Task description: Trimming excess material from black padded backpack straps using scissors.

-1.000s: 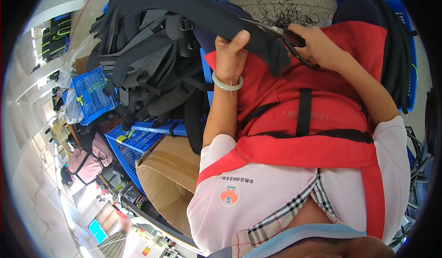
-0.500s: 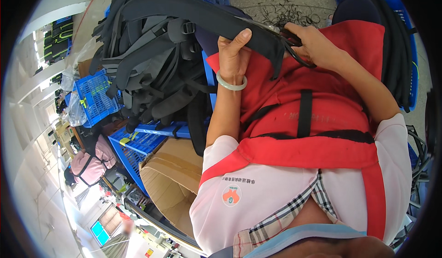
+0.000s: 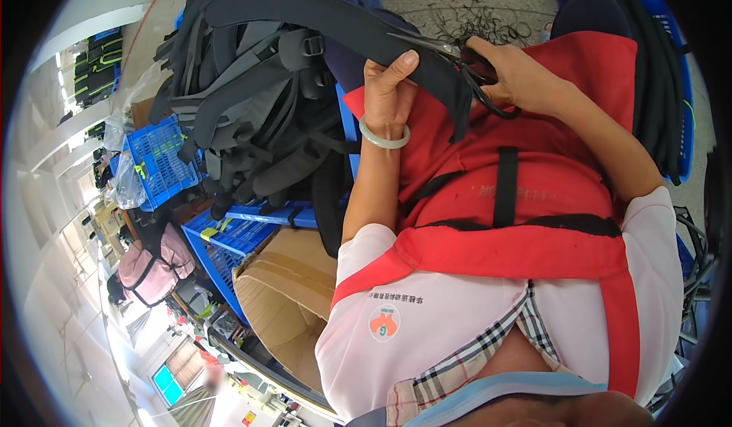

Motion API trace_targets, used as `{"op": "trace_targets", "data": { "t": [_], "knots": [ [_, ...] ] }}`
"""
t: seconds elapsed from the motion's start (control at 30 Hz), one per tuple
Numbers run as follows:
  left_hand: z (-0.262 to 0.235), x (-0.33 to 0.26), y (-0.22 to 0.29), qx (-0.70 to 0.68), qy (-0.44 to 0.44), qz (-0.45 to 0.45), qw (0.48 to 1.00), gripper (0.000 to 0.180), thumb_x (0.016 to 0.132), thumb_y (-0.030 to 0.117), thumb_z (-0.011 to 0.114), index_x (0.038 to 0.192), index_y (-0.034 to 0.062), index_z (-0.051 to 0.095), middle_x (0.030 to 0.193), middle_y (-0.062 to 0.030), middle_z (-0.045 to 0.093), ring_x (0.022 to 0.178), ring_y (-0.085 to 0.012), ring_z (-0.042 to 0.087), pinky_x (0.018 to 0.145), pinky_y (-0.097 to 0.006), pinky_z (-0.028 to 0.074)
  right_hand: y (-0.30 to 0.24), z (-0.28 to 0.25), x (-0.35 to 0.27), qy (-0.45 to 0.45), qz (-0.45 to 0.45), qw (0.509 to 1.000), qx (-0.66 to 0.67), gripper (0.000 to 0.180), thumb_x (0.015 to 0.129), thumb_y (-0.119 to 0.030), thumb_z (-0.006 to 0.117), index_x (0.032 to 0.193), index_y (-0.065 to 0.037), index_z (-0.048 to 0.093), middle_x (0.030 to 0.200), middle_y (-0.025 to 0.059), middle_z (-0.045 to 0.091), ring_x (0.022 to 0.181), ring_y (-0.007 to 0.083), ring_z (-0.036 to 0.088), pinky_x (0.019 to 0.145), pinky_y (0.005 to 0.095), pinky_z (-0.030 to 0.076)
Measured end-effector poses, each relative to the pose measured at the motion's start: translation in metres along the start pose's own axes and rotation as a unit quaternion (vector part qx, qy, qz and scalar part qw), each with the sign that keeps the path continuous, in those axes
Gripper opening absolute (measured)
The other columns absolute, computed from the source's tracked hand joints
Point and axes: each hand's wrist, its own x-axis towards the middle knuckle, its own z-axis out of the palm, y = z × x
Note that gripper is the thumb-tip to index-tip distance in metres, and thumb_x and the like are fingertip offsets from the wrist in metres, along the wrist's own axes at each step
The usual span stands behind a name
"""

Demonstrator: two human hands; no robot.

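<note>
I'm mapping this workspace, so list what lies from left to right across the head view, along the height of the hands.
Blue plastic crate → heap of black and grey backpack straps → left hand gripping a wide black padded strap → black-handled scissors → right hand → bundle of black straps in a blue crate.

Heap of black and grey backpacks (image 3: 252, 114) piled upper left; blue plastic crates (image 3: 156, 160) beneath and beside; open cardboard box (image 3: 286, 305) below them; pink bag (image 3: 156, 263) on floor at left; thread clippings (image 3: 476, 23) scattered on grey floor at top.
</note>
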Motion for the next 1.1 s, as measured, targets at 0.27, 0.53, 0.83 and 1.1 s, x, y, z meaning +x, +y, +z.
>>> {"op": "trace_targets", "data": {
  "t": [0.27, 0.53, 0.83, 1.1],
  "knots": [
    [-0.002, 0.006, 0.017, -0.030, -0.011, -0.007, 0.999, 0.018, 0.083, -0.001, 0.067, 0.100, 0.0020, 0.064, 0.095, -0.0091, 0.067, 0.088, -0.0211, 0.066, 0.082, -0.035, 0.054, -0.009, -0.007, -0.003, -0.014, 0.045, 0.997, 0.053, 0.033, 0.084, -0.013, 0.069, 0.107, -0.001, 0.049, 0.074, 0.0173, 0.058, 0.061, 0.0289, 0.055, 0.057, 0.0353, 0.044],
    [-0.003, 0.017, 0.013, -0.017, -0.013, 0.009, 1.000, 0.019, 0.082, -0.004, 0.066, 0.099, 0.0031, 0.063, 0.093, -0.0072, 0.066, 0.085, -0.0198, 0.065, 0.083, -0.036, 0.054, 0.007, -0.013, 0.017, 0.076, -0.089, 0.990, -0.079, 0.041, 0.083, -0.016, 0.064, 0.115, -0.003, 0.042, 0.095, 0.0213, 0.062, 0.087, 0.0409, 0.060, 0.072, 0.0457, 0.047],
    [0.001, 0.017, 0.010, -0.008, -0.009, 0.017, 1.000, 0.022, 0.079, -0.006, 0.068, 0.099, 0.0030, 0.065, 0.094, -0.0073, 0.067, 0.086, -0.0198, 0.065, 0.082, -0.033, 0.054, -0.001, -0.011, 0.022, 0.075, -0.064, 0.992, -0.083, 0.050, 0.074, -0.009, 0.070, 0.114, -0.002, 0.043, 0.087, 0.0226, 0.062, 0.081, 0.0409, 0.061, 0.068, 0.0439, 0.047],
    [0.005, 0.022, 0.020, -0.015, -0.038, 0.002, 0.999, 0.022, 0.081, -0.003, 0.067, 0.103, 0.0022, 0.063, 0.097, -0.0100, 0.067, 0.090, -0.0218, 0.065, 0.084, -0.036, 0.053, 0.019, -0.006, 0.023, 0.078, -0.105, 0.991, -0.011, 0.034, 0.082, -0.010, 0.066, 0.110, -0.001, 0.049, 0.075, 0.0217, 0.061, 0.072, 0.0403, 0.060, 0.065, 0.0433, 0.046]
  ]
}}
